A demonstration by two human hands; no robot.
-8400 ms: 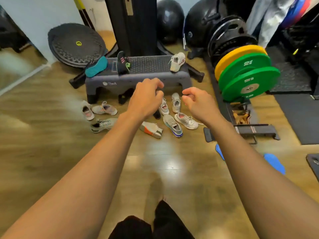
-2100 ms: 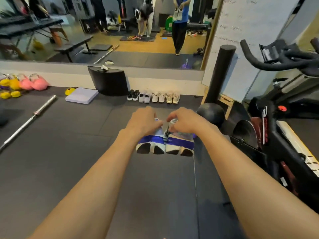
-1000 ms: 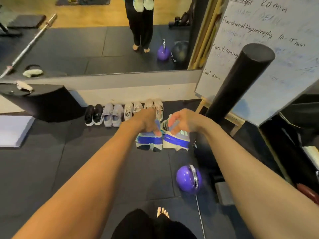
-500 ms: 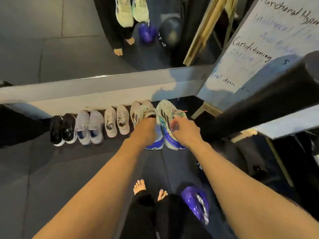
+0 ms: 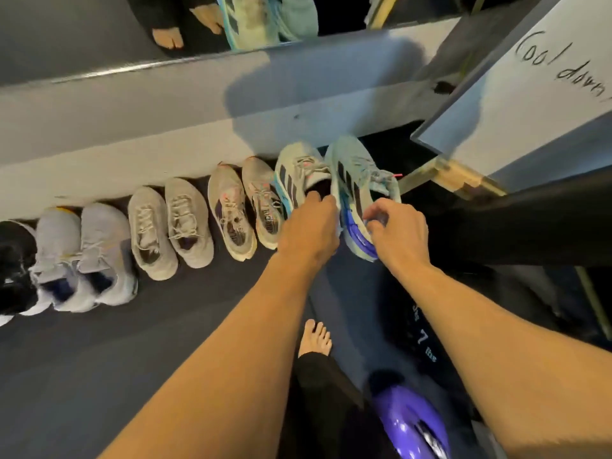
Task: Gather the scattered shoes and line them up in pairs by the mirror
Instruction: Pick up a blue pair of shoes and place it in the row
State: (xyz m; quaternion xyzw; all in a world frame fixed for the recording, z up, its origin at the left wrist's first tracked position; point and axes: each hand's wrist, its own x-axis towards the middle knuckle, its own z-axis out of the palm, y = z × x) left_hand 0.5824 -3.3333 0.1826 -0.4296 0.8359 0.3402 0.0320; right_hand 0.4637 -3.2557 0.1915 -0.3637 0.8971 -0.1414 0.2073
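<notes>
left hand (image 5: 308,226) grips one teal shoe (image 5: 298,172) by the heel, right hand (image 5: 399,235) pinches its tilted mate (image 5: 356,180), both at the row's (image 5: 187,223) three o'clock end under the mirror (image 5: 82,34); let go crooked, the mate could tip over.

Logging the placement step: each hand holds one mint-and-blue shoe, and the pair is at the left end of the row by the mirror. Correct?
Not the left end. The head view shows the left hand gripping one mint-and-blue shoe and the right hand the other shoe, at the right end of the row, beside the whiteboard.
</notes>
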